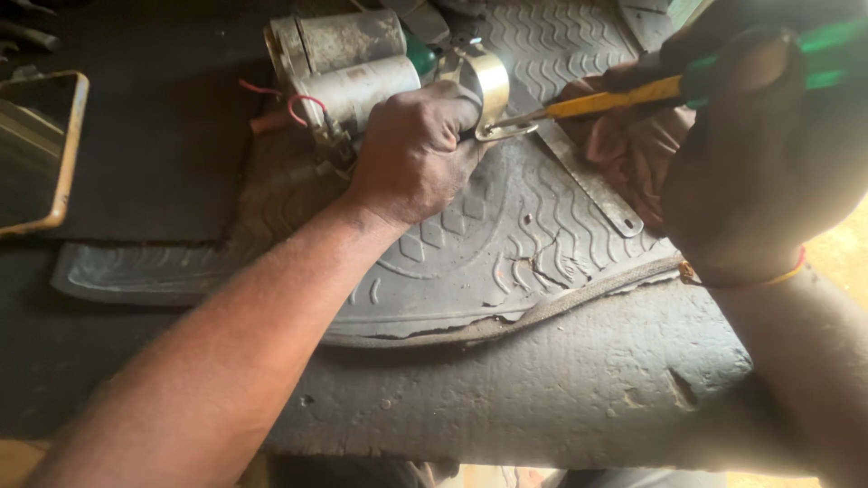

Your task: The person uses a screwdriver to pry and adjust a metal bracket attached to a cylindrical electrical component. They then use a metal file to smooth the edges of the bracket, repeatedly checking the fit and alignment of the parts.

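Left hand (411,154) fingers clamp the greasy metal motor (348,68); right hand (750,163) fingers grip a yellow-shafted screwdriver (615,99) over ribbed rubber mat (479,262).

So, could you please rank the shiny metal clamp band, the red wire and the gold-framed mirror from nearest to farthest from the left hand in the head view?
1. Shiny metal clamp band: touching the left hand, at its right.
2. Red wire: just up-left of it.
3. Gold-framed mirror: far left edge.

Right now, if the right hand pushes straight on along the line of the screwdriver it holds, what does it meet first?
Probably the shiny metal clamp band. The right hand points the yellow-shafted screwdriver left, its tip already at the band beside the left hand; the grey cylindrical motor lies beyond. Depth is unclear.
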